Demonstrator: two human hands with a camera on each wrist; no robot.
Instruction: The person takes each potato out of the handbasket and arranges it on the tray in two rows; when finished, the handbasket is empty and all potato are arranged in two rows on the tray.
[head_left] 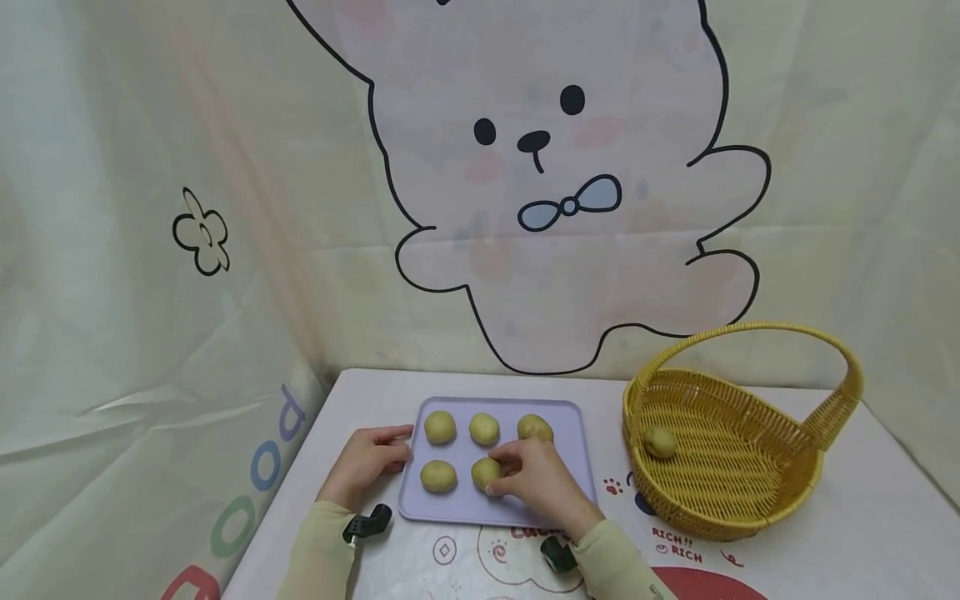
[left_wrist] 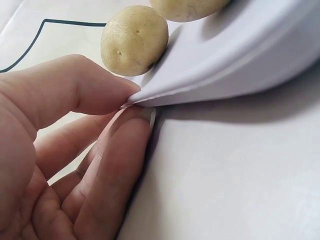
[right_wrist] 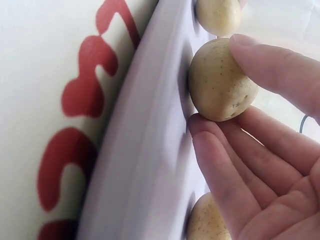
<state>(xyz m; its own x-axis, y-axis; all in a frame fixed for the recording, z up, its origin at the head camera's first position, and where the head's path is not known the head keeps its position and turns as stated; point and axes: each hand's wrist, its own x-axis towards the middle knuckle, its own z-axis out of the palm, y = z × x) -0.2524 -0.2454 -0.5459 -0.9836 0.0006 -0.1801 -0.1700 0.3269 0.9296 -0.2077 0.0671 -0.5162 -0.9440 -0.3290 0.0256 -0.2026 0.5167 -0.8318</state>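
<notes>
A lavender tray (head_left: 570, 467) lies on the table with several potatoes on it in two rows. Its left rim is pinched between the thumb and fingers of my left hand (head_left: 367, 460), and in the left wrist view a potato (left_wrist: 134, 41) sits just above the thumb. My right hand (head_left: 540, 481) holds the middle front potato (right_wrist: 217, 82) between thumb and fingertips, low over the tray. Behind that hand is the back right potato (head_left: 534, 427), partly covered by it. The front left potato (head_left: 438, 477) and back left potato (head_left: 440, 427) rest untouched.
To the right of the tray stands a yellow wicker basket (head_left: 723, 483) with a tall arched handle; one potato (head_left: 660, 442) lies inside at its left. A printed cloth (head_left: 420, 292) hangs behind the table. Each wrist wears a dark camera mount.
</notes>
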